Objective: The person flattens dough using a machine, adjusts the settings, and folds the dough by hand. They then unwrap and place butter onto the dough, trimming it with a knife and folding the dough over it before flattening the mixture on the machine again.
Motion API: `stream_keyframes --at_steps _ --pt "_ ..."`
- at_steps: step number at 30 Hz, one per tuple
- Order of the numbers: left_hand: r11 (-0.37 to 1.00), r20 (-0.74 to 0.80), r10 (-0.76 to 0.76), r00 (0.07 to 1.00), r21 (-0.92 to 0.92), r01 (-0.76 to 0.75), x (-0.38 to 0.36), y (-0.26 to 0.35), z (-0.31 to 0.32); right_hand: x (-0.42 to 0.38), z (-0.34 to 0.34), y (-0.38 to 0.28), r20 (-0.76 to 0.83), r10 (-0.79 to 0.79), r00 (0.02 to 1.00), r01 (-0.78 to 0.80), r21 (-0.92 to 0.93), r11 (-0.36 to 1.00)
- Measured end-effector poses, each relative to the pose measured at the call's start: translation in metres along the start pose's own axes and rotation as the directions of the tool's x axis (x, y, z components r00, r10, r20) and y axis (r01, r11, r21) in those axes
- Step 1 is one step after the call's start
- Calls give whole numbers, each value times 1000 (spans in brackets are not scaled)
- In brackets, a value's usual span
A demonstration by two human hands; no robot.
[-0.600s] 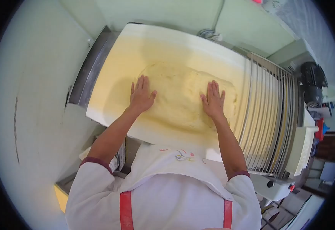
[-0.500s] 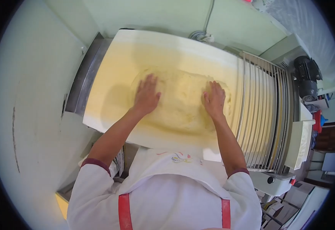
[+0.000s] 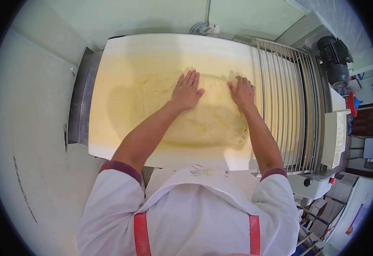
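Observation:
A wide, pale yellow slab of dough (image 3: 195,123) lies on the white work surface (image 3: 109,141) in front of me. My left hand (image 3: 187,90) rests on the upper middle of the dough, palm down, with its fingers extended and its thumb apart. At the dough's upper right edge is my right hand (image 3: 242,91), its thumb apart from fingers that bend a little at the tips. Neither hand grips anything. Part of the dough is hidden under my hands and forearms.
A metal bar guard (image 3: 282,106) stands right of the dough, with a black motor (image 3: 335,62) behind it. A metal tray (image 3: 82,98) borders the surface on the left. A coiled cable (image 3: 201,28) lies at the back wall. A white bin (image 3: 335,138) sits far right.
My left hand has moved right, from the dough's left part to its upper middle. My right hand has shifted slightly up to the edge. The whole view has shifted a little.

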State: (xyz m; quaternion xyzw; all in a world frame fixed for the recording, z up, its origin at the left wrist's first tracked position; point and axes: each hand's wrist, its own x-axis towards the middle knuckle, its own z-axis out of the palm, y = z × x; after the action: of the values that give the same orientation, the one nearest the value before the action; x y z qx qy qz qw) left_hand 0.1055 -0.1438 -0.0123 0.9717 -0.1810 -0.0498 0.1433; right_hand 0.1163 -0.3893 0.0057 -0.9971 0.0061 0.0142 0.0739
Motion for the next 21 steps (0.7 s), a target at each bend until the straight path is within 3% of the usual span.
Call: stream_keyframes --at_steps 2,3,4,6,7,12,15,16,18,21 --pt "994 17 10 1000 -106 -8 -4 -19 -14 -15 2 10 -168 -100 981 93 -47 995" --pt "999 -43 -37 998 -1 37 -7 -41 -11 -27 6 15 -236 -149 960 135 -76 988" --pt "991 -101 -78 992 98 88 -11 -67 -7 -39 10 17 -158 -143 977 129 -101 987" --pt "964 -112 -228 967 114 241 -24 -83 -12 -67 17 13 15 -113 994 114 -144 983" --pt "957 -168 -247 954 114 268 -17 -85 -10 -66 17 10 -3 -86 996 85 -121 989" --pt "931 -115 -340 934 98 351 -9 -77 -17 -70 14 5 -20 -42 999 41 -73 996" --pt "963 -123 -271 955 -23 270 -19 -78 -23 -73 26 22 -114 -78 990 89 96 991" --pt "971 -131 -235 963 -73 227 -23 -82 -22 -86 17 23 -242 -17 970 93 305 948" --pt "984 -197 -177 964 -25 175 -39 -91 -15 -120 -4 27 -450 176 875 185 649 738" --pt "989 -180 -137 974 22 143 -82 -62 -9 -208 -35 43 -468 405 785 119 756 644"
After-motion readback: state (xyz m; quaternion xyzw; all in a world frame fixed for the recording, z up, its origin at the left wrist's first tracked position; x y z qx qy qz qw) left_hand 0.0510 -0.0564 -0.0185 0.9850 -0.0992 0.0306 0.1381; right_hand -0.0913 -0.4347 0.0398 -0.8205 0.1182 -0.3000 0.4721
